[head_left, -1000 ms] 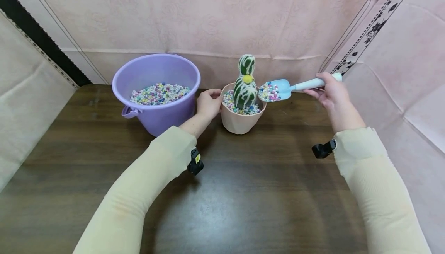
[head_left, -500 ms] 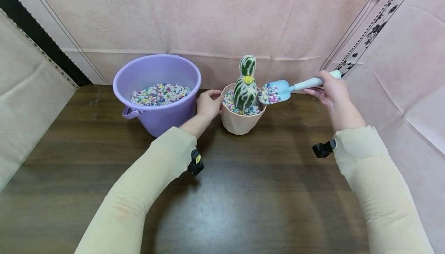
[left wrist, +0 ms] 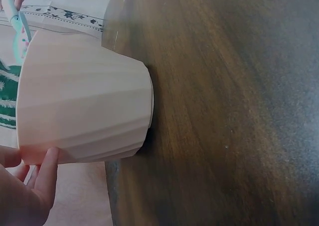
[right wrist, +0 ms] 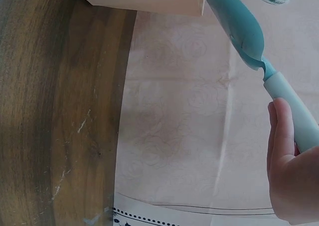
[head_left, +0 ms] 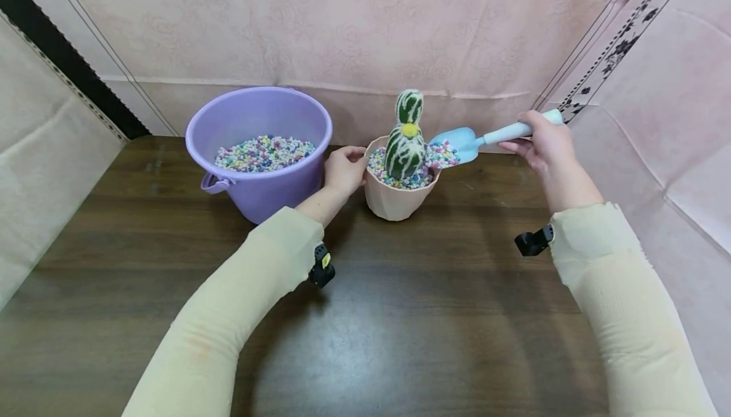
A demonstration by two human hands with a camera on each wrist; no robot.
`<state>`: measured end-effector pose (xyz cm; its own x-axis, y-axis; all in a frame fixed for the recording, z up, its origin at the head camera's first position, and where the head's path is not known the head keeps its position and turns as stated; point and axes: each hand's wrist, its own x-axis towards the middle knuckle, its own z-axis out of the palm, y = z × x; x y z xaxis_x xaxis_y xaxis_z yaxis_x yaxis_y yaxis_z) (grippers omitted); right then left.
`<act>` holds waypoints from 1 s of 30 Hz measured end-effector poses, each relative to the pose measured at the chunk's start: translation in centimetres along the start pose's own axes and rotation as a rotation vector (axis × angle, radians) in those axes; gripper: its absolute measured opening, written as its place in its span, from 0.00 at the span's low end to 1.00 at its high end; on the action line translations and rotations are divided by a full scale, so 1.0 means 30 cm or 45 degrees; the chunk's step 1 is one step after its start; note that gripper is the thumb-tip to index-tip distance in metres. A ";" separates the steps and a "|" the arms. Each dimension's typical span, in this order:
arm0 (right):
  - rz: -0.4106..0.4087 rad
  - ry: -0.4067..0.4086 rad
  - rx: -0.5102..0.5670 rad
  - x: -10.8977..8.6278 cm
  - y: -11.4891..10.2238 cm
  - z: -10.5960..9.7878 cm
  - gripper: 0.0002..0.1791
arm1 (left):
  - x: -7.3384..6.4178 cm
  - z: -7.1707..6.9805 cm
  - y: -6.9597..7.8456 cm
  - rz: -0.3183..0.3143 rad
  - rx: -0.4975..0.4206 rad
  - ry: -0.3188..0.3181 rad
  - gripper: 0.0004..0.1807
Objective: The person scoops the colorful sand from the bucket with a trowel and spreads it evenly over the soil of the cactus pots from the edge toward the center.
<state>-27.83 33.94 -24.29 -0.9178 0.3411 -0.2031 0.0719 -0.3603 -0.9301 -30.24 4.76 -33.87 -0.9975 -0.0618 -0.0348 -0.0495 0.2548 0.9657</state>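
My left hand (head_left: 345,171) pinches the rim of a pale pink faceted flowerpot (head_left: 395,201) from its left side; the left wrist view shows thumb and fingers at the rim of the pot (left wrist: 84,101). In the pot stands a green and white striped toy cactus (head_left: 404,153) with a yellow flower, amid small pastel beads (head_left: 394,181). With my right hand (head_left: 548,150) I grip the handle of a light blue hand trowel (head_left: 465,144). Its blade tilts down over the pot's right rim, bearing pastel beads at the tip. The right wrist view shows the underside of the trowel (right wrist: 244,31).
Left of my left hand stands a lilac bucket (head_left: 265,196), partly filled with similar beads (head_left: 264,154), its handle folded down. All stand on a dark wooden table (head_left: 365,315). A pink patterned cloth (head_left: 342,30) hangs close behind, with more cloth at both sides.
The trowel's handle end has risen slightly and its blade has tipped toward the pot, with the beads shifting to the blade's tip. My left hand keeps its place on the rim.
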 end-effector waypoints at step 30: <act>-0.237 -0.089 -0.141 -0.052 -0.066 0.086 0.07 | -0.037 -0.019 0.019 -0.071 -0.106 -0.104 0.21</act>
<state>-27.53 31.87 -21.35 -0.9438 0.3305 -0.0066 -0.0625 -0.1982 -0.9782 -29.15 4.43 -33.14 -0.9943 0.0064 -0.1066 -0.1039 0.1720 0.9796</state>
